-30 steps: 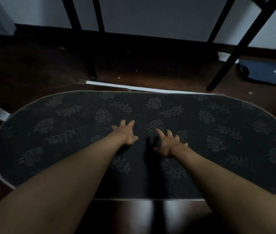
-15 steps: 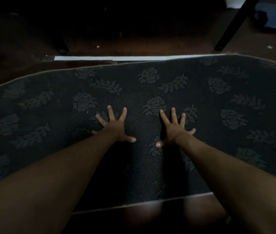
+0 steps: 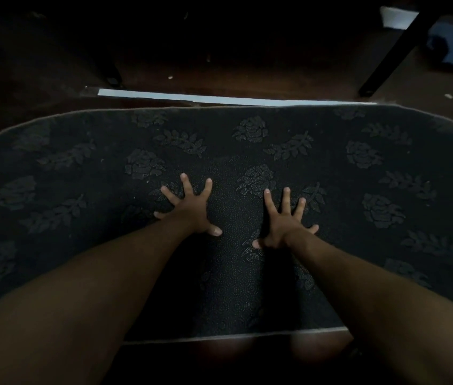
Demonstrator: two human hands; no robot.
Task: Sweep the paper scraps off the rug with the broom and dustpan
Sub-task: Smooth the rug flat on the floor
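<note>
A dark oval rug (image 3: 358,245), patterned with tone-on-tone roses and leaf sprigs and edged in a pale border, is seen lying flat across the middle of the frame, its ends cut off at left and right. Two small pale flecks (image 3: 170,77), possibly paper scraps, are visible on the floor beyond its far edge, toward the top.

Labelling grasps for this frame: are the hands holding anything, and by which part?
Nothing is held. The left hand and right hand lie open, fingers spread, palms down on the dark floral rug. No broom or dustpan is in view.
</note>
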